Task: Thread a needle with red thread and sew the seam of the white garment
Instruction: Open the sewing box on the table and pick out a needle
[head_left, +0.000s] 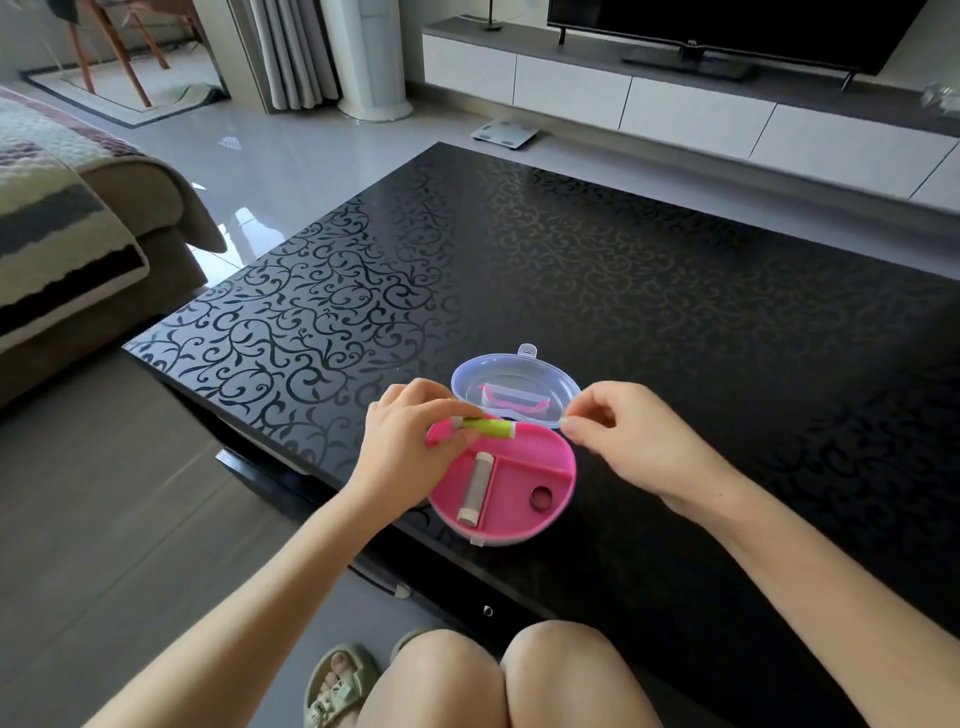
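If anything in rt hand (618, 441), indiscernible.

Black scroll-patterned table (623, 260), open pink sewing box (511, 483) near its front edge.

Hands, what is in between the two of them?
Head view: the green spool in the left hand pokes toward the right hand, above the box; the lid lies just behind.
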